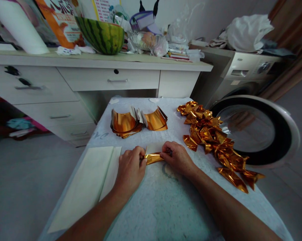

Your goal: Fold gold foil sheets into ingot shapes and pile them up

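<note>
Between my two hands lies a sheet of gold foil paper (pixel 154 158), partly rolled or folded into a narrow strip, with a pale flap behind it. My left hand (pixel 132 166) pinches its left end, and my right hand (pixel 177 157) pinches the right end. Just beyond are two curled stacks of gold foil paper, a left stack (pixel 124 123) and a right stack (pixel 154 119). To the right spreads a heap of folded gold foil pieces (pixel 206 130). Pale flat paper sheets (pixel 88 180) lie left of my left hand.
The cloth-covered table (pixel 161 204) narrows toward a white desk with drawers (pixel 136 78). On the desk stand a cut watermelon (pixel 100 35), a paper roll (pixel 22 30) and plastic bags. A washing machine's open door (pixel 291 134) sits close to the table's right side.
</note>
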Available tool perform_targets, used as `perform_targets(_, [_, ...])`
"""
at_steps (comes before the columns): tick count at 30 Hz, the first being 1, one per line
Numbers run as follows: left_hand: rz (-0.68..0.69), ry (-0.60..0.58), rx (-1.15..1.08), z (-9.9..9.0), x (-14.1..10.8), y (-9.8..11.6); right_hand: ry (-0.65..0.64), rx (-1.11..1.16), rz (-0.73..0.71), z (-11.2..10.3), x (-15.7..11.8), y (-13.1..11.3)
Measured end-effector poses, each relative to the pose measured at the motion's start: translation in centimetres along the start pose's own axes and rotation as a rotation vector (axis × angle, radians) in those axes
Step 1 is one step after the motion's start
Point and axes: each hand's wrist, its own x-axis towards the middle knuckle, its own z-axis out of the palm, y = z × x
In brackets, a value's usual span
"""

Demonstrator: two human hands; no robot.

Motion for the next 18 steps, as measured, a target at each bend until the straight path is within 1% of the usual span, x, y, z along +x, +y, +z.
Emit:
perform_targets(6, [-0.018,0.015,-0.166,0.15,0.20,-0.25,-0.002,-0.001,-0.002,0.02,-0.02,0.06])
perform_targets(11, [-0.050,0.017,-0.192,0.33,0.13,-0.35,-0.001,-0.009,0.013,0.11,-0.03,0.19])
perform_targets(18, [-0.051,0.029,-0.209,0.26,-0.05,-0.28,0.000,-0.014,0.002,0.05,0.00,0.25])
